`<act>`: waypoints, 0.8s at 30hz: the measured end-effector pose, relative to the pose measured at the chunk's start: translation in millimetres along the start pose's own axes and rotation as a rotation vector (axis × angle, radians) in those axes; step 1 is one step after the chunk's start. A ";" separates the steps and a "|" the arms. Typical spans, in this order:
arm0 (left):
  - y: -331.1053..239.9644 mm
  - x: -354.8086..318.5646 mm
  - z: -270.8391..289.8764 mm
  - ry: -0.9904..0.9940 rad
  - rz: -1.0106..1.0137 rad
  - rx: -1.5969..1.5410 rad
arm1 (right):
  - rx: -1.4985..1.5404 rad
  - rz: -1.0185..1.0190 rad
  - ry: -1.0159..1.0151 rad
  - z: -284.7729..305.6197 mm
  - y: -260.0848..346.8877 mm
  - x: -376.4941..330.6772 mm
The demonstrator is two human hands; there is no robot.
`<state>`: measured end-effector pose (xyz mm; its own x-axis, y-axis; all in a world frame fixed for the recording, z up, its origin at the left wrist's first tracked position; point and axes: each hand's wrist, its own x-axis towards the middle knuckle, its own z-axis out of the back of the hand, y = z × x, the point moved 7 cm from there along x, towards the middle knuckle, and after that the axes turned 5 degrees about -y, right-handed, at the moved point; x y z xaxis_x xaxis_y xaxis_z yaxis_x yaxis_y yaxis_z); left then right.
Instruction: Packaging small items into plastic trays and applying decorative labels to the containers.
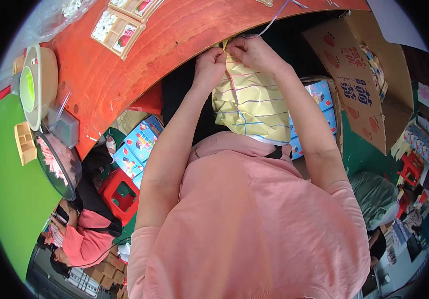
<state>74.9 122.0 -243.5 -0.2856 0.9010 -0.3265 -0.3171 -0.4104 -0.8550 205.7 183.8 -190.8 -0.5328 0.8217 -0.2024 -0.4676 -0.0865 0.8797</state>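
Note:
A pale yellow bag [252, 102] with thin coloured stripes rests against my lap, just below the table's edge. Its narrow gathered top lies between my two hands. The fingers of my left hand [210, 69] are closed in a pinch at the left side of this neck. My right hand [255, 52] pinches the same neck from the right, thumb and forefinger together. A thin purple ribbon [274, 19] runs from beside my right hand up onto the table. What the bag contains is hidden.
The red-orange table [174, 47] curves ahead, with compartment trays [119, 31] on it. Bowls and a plastic box [65, 128] stand at the left. Blue printed boxes [137, 147], a red stool [120, 197] and a large open carton [359, 84] surround me. Other people sit lower left.

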 end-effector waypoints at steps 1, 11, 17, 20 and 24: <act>-1.7 -0.2 0.6 -0.016 -0.024 -0.002 | -0.087 0.147 0.012 -0.1 9.2 -0.3; 1.0 0.7 -2.5 -0.023 0.029 -0.046 | 0.129 0.013 -0.236 -2.0 -20.7 -2.8; 7.4 2.4 5.1 -0.069 0.091 0.030 | 1.048 -0.243 -0.735 60.4 -89.9 -32.3; 9.1 5.0 4.6 -0.088 0.104 0.018 | 1.148 -0.224 -0.983 133.6 -129.3 -65.0; 13.5 7.2 7.9 -0.105 0.116 0.008 | 1.173 -0.021 -1.307 212.3 -127.8 -132.8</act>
<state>61.4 121.9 -254.1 -0.4139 0.8277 -0.3788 -0.2834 -0.5127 -0.8105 485.9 205.4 -185.0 0.6063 0.7414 -0.2876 0.5576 -0.1386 0.8184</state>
